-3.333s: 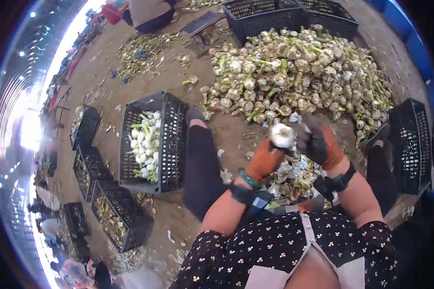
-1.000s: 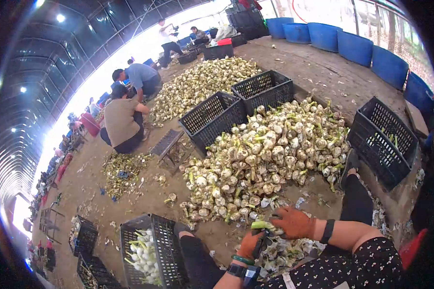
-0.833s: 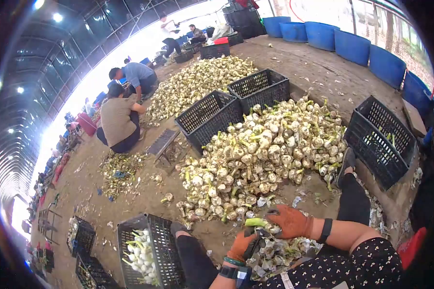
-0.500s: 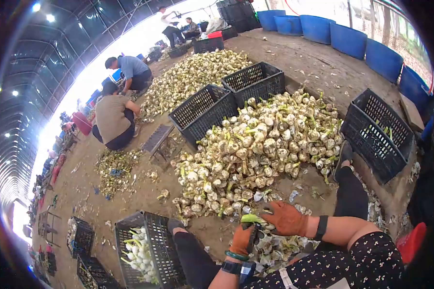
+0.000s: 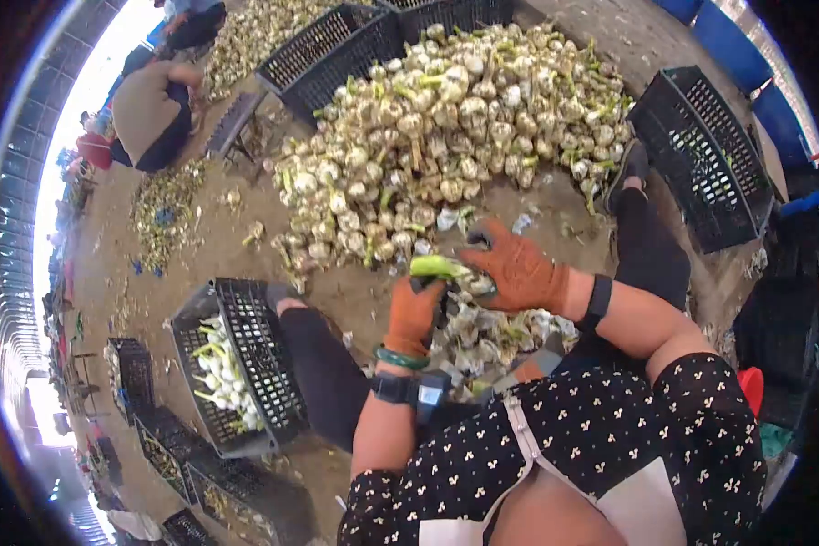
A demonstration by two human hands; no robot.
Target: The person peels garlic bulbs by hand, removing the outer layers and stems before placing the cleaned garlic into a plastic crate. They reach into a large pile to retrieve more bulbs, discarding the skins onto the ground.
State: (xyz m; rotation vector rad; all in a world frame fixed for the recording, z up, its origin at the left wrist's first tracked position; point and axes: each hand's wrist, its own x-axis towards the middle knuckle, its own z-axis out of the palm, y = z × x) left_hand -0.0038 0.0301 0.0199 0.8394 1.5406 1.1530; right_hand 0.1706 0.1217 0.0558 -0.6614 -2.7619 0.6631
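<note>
In orange gloves with dark fingertips, both my hands meet over my lap around one garlic bulb [image 5: 437, 266], whose thick green stem points left. My left hand [image 5: 417, 314] has its fingers closed about the stem from below. From the right side, my right hand [image 5: 517, 268] grips the bulb end, which its fingers partly hide. Papery garlic peelings [image 5: 510, 329] lie on the ground beneath my hands. Just beyond them rises a big heap of untrimmed garlic [image 5: 455, 118]. A black crate [image 5: 268, 364] by my left leg contains cleaned white garlic [image 5: 223, 369].
Another black crate [image 5: 701, 155] stands by my right foot, and two more sit behind the heap, one of them a slatted crate [image 5: 350, 64]. Blue tubs [image 5: 733, 45] line the far right. A crouching person [image 5: 150, 114] is at upper left near a low stool [image 5: 237, 123].
My view has tipped downward, so the heap and crates sit higher in it. Both hands still hold the garlic bulb, its green stem now showing more fully.
</note>
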